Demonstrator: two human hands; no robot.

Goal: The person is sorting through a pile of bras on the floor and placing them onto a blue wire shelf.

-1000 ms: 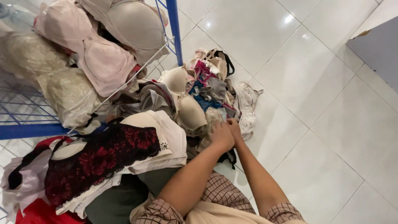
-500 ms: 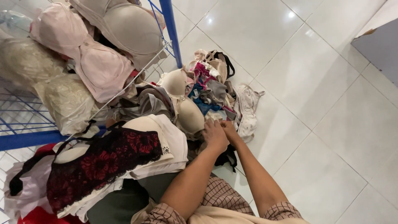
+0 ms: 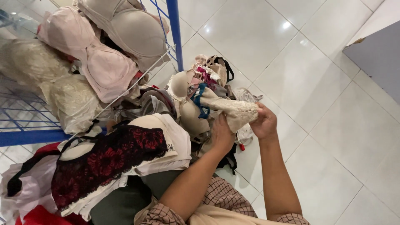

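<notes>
Lace bra [image 3: 235, 111], cream-coloured, is held up between both hands just above the pile [image 3: 196, 96] of mixed garments on the white tiled floor [image 3: 325, 104]. Right hand [image 3: 264, 123] grips the right end of the garment, fingers curled shut around the lace. Left hand [image 3: 223, 133] sits under the lower edge, fingers closed on the fabric there; the fingertips themselves are hidden by the cloth. A blue strap [image 3: 202, 102] from the pile lies against the left end of the lace bra, and whether it is hooked to it cannot be told. To handle this step well, keep both grips on the cup edges, not on the thin straps, since lace is likely to snag or stretch under a point load. Lift straight up and clear of the pile so that neighbouring straps fall free; if the blue strap follows, stop and unhook it instead of pulling. Keep the garment spread between the hands so its shape and condition can be read. A blue wire rack [image 3: 175, 33] holding pale padded bras [image 3: 125, 29] stands to the left, and a black-and-red lace bra [image 3: 108, 158] rests on a stack near the left forearm.
</notes>
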